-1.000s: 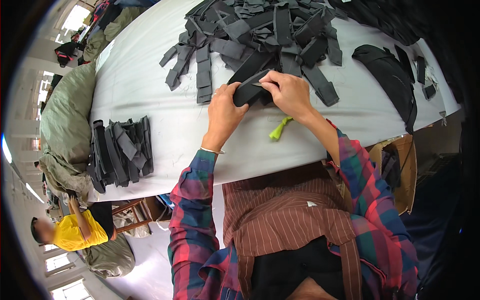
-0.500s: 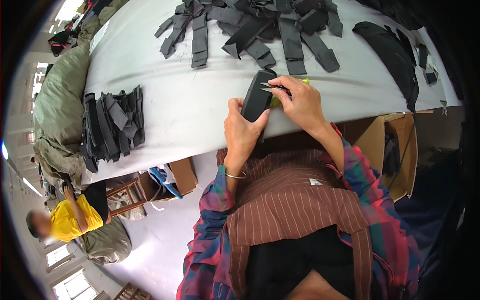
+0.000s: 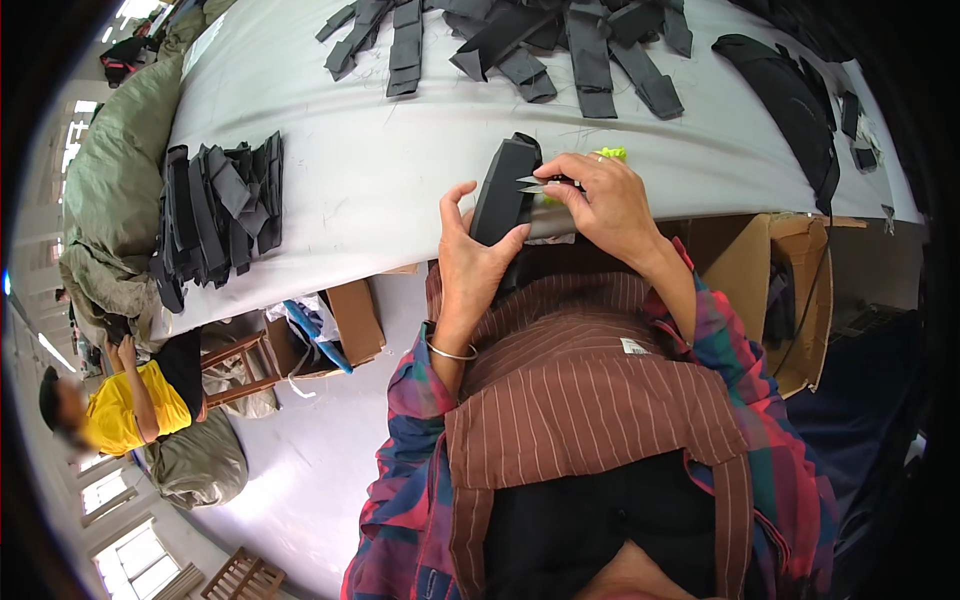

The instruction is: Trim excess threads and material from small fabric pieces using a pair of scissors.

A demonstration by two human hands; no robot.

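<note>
- The lower end of the black fabric piece [image 3: 503,196] is hidden behind the left hand [image 3: 473,262] and drops out of sight below the edge of the white table [image 3: 380,200], so its full length cannot be told.
- The thread snips [image 3: 545,184] show only their two thin metal blades; the handle is buried in the right hand [image 3: 607,203], with a bit of yellow-green showing just beyond the knuckles.
- The heap of grey straps [image 3: 560,40] at the far side of the table is cut off by the top of the view.
- The fabric piece stands nearly upright at the near edge of the table, its long axis running from the person toward the far side, leaning slightly right at the top.
- The snips lie crosswise to it, blade tips pointing left and meeting its right edge.
- The left hand is clamped on the fabric piece: thumb on the right edge, fingers curled round the left, index finger lifted free.
- The right hand is closed on the snips.
- The fabric piece is matte black, a flat long rectangle that looks stiff and thick.
- A stack of dark folded pieces [image 3: 215,215] lies on the table well to the left of the fabric piece, limp and layered.
- A cardboard box [image 3: 790,290] stands under the table, right of the right hand.
</note>
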